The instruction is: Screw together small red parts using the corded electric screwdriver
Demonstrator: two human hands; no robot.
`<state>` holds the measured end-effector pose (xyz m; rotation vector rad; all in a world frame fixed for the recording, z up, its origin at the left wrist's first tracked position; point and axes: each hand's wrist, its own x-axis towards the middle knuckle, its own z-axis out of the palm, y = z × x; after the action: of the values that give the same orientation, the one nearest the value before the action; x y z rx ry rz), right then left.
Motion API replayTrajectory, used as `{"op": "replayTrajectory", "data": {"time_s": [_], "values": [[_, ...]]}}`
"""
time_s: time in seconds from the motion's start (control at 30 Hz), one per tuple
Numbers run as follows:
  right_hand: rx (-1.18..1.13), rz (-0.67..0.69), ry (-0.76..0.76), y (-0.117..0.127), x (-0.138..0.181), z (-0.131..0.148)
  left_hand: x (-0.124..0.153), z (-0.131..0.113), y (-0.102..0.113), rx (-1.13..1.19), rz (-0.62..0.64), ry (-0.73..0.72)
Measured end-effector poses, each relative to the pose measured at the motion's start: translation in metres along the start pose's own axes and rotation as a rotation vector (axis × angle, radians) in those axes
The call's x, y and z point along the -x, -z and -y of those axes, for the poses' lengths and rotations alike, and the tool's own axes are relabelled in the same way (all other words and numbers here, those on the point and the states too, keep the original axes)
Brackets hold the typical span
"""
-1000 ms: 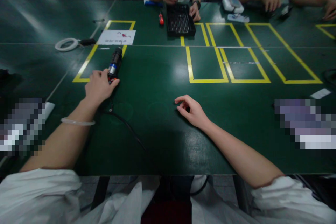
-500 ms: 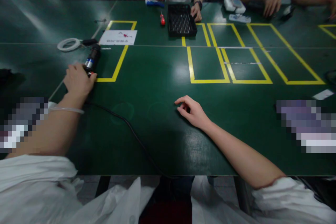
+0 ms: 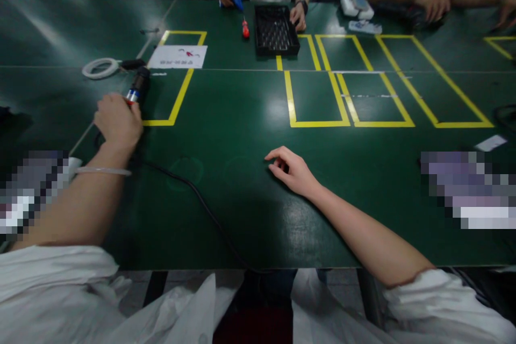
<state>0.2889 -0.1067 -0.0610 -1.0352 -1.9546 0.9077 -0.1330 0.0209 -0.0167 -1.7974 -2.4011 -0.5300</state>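
Observation:
My left hand (image 3: 118,121) is closed around the near end of a black tube-shaped corded tool (image 3: 139,85) with a silver and blue band and a bit of red. The tool lies slanted at the left, its far end by the yellow tape. A black cord (image 3: 201,199) runs from beneath my left arm to the table's near edge. My right hand (image 3: 291,169) rests on the green table (image 3: 242,215), fingers loosely curved, thumb and index finger apart, nothing between them.
Yellow tape outlines (image 3: 320,124) mark the table. A paper sheet (image 3: 179,57) and a coiled white cable (image 3: 100,69) lie at the left. Across the table a person holds a blue object (image 3: 237,2) near a red-handled screwdriver (image 3: 245,29) and a black tray (image 3: 276,48). Blurred-out items lie at both sides.
My left hand has shifted slightly on the tool. My right hand is still. The person opposite has raised the blue object, and the other person's hand has moved onto a dark thing.

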Motion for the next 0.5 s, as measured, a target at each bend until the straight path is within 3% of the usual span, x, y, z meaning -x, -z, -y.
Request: {"op": "replayTrajectory", "data": {"time_s": [0.1,0.23,0.3,0.4,0.5], "values": [[0.007,0.009,-0.004,0.0,0.0,0.0,0.017,-0.046,-0.002,0.188,0.033,-0.11],[-0.004,0.004,-0.017,0.0,0.0,0.001,0.066,-0.121,-0.011,0.758,0.49,-0.273],[-0.039,0.002,-0.023,0.0,0.0,0.001,0.096,-0.15,-0.013,0.923,0.701,-0.334],[-0.112,0.002,-0.041,-0.002,0.0,-0.001,0.132,-0.174,-0.012,1.035,0.93,-0.429],[-0.157,0.014,-0.041,-0.003,0.001,-0.004,0.151,-0.18,-0.011,1.088,1.056,-0.505]]}}
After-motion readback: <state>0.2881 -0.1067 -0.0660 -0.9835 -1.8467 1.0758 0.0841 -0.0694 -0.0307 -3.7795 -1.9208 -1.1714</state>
